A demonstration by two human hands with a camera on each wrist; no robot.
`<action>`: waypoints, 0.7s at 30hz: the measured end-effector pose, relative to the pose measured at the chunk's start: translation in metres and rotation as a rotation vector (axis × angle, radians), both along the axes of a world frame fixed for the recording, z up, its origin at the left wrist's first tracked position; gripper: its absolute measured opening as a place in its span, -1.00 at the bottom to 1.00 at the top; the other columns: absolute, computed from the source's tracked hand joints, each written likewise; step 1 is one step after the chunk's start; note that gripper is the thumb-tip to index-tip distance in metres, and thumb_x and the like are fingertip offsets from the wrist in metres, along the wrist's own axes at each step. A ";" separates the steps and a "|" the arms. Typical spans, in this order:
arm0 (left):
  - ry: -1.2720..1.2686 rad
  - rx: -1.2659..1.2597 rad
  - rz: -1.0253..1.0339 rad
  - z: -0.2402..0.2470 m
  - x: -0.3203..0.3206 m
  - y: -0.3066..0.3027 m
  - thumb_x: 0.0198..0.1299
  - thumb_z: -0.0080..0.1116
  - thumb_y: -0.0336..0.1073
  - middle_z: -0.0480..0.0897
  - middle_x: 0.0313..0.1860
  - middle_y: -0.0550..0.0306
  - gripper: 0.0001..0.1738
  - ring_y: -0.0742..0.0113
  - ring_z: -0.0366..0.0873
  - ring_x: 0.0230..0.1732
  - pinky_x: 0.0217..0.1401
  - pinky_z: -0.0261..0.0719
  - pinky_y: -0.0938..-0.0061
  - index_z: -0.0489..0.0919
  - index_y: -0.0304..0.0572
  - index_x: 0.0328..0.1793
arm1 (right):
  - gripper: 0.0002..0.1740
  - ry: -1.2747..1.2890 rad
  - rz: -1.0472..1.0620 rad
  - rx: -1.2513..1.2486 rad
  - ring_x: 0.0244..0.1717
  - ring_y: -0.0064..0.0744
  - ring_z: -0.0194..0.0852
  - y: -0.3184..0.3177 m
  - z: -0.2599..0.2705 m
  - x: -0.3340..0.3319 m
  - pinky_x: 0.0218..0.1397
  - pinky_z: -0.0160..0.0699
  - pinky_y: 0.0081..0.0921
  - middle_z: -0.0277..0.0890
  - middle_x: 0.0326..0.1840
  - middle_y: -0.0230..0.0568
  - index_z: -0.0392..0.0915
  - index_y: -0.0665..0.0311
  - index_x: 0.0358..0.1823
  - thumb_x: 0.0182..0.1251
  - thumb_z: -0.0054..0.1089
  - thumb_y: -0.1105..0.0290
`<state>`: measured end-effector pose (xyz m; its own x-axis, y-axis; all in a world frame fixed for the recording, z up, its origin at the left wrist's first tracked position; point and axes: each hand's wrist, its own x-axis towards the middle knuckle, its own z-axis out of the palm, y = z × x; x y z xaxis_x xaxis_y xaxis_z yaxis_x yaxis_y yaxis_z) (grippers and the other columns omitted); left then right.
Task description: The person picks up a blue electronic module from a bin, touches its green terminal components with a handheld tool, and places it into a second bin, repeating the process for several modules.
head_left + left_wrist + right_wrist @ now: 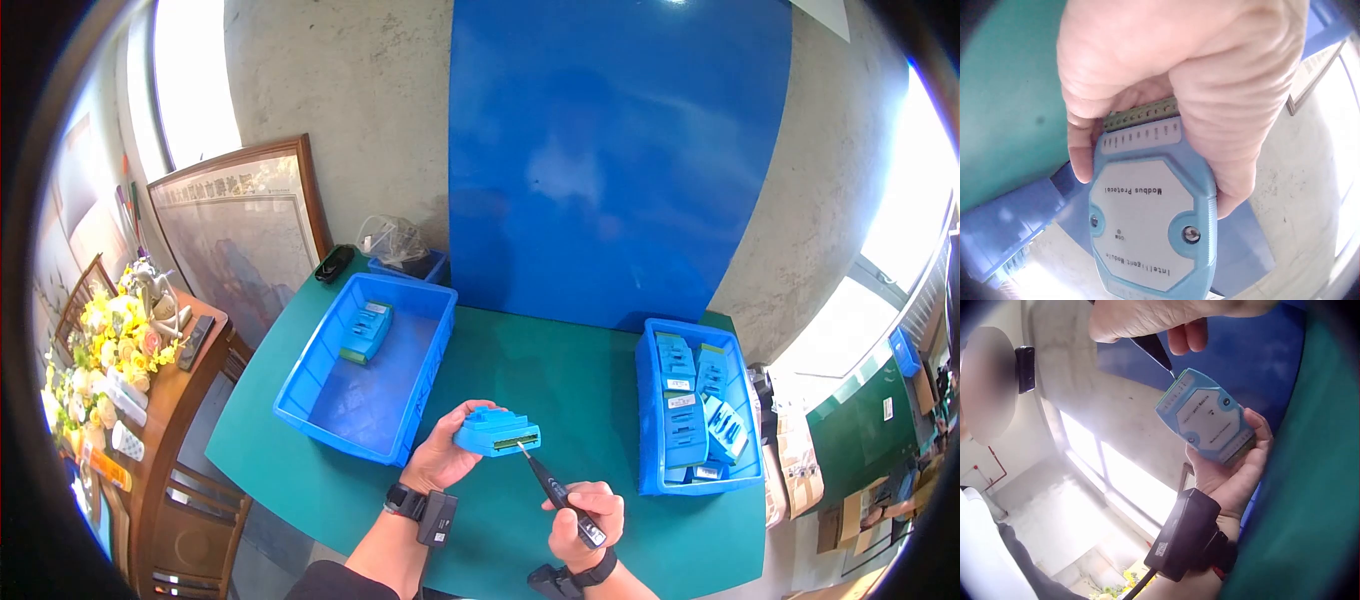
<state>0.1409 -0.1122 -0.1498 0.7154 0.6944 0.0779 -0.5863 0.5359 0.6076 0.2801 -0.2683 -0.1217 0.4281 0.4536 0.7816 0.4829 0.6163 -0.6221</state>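
My left hand grips a light blue Modbus module between thumb and fingers, above the green table. In the left wrist view its white label reads "Intelligent Module", and a green terminal block sits at the end within my palm. A black pen-shaped screwdriver is held in my right hand, slanting up toward the module. Its thin metal tip is right at the terminal block on the module's other end, as the right wrist view also shows. The right fingers curl round the handle.
On the left of the green table, a blue bin holds one module. Several more modules fill a second blue bin at the right. A small blue tray with a plastic bag stands behind. Flowers stand at far left.
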 end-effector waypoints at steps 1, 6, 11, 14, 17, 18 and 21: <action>0.006 0.002 0.001 0.000 0.000 0.000 0.23 0.20 0.05 0.52 0.19 -0.10 -0.37 0.03 0.44 0.28 0.36 0.39 0.06 0.44 -0.27 0.24 | -0.54 -0.022 0.021 -0.004 -0.63 -0.34 0.54 0.000 -0.001 0.001 -0.60 0.55 -0.53 0.41 -0.48 -0.10 0.29 0.37 -0.21 0.30 0.27 0.12; 0.013 0.006 -0.018 0.000 0.000 0.000 0.22 0.21 0.07 0.50 0.21 -0.09 -0.36 0.05 0.44 0.27 0.36 0.38 0.06 0.44 -0.26 0.24 | -0.54 -0.009 0.037 -0.016 -0.62 -0.32 0.56 -0.002 0.001 0.000 -0.59 0.56 -0.52 0.42 -0.47 -0.08 0.29 0.36 -0.21 0.30 0.27 0.11; 0.021 0.005 -0.023 0.002 0.001 -0.001 0.19 0.25 0.08 0.50 0.22 -0.08 -0.34 0.06 0.44 0.28 0.37 0.37 0.06 0.44 -0.25 0.24 | -0.60 0.021 0.084 0.000 -0.57 -0.33 0.60 -0.002 0.000 -0.002 -0.51 0.59 -0.52 0.48 -0.48 -0.11 0.32 0.33 -0.21 0.26 0.30 0.19; 0.010 0.020 -0.034 0.002 0.001 -0.001 0.18 0.27 0.07 0.49 0.22 -0.08 -0.33 0.06 0.44 0.28 0.37 0.37 0.07 0.44 -0.24 0.25 | -0.65 0.029 0.102 0.004 -0.54 -0.34 0.61 -0.003 0.000 -0.003 -0.46 0.61 -0.52 0.53 -0.50 -0.14 0.34 0.31 -0.20 0.24 0.31 0.27; 0.015 0.011 -0.025 0.003 0.000 -0.002 0.17 0.29 0.06 0.50 0.22 -0.09 -0.30 0.07 0.44 0.28 0.38 0.37 0.07 0.40 -0.27 0.28 | -0.58 0.007 0.107 -0.004 -0.57 -0.32 0.60 -0.003 0.001 -0.003 -0.51 0.59 -0.51 0.48 -0.46 -0.11 0.30 0.33 -0.19 0.27 0.30 0.17; 0.016 0.016 -0.019 0.003 0.000 -0.002 0.17 0.29 0.05 0.50 0.22 -0.09 -0.27 0.07 0.44 0.28 0.38 0.37 0.08 0.37 -0.29 0.32 | -0.62 0.024 0.120 0.001 -0.52 -0.31 0.62 -0.005 0.000 -0.001 -0.46 0.61 -0.51 0.53 -0.43 -0.08 0.32 0.33 -0.17 0.26 0.31 0.24; -0.044 -0.030 -0.034 0.008 -0.001 -0.003 0.18 0.30 -0.09 0.49 0.22 -0.07 -0.26 0.12 0.43 0.29 0.37 0.38 0.17 0.28 -0.28 0.39 | -0.61 0.179 0.078 0.093 -0.46 -0.29 0.66 0.000 -0.001 -0.005 -0.38 0.64 -0.48 0.58 -0.30 0.00 0.31 0.35 -0.11 0.27 0.29 0.28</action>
<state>0.1404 -0.1149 -0.1419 0.7347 0.6725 0.0898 -0.5936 0.5731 0.5650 0.2755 -0.2684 -0.1227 0.5299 0.4208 0.7363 0.3183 0.7061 -0.6326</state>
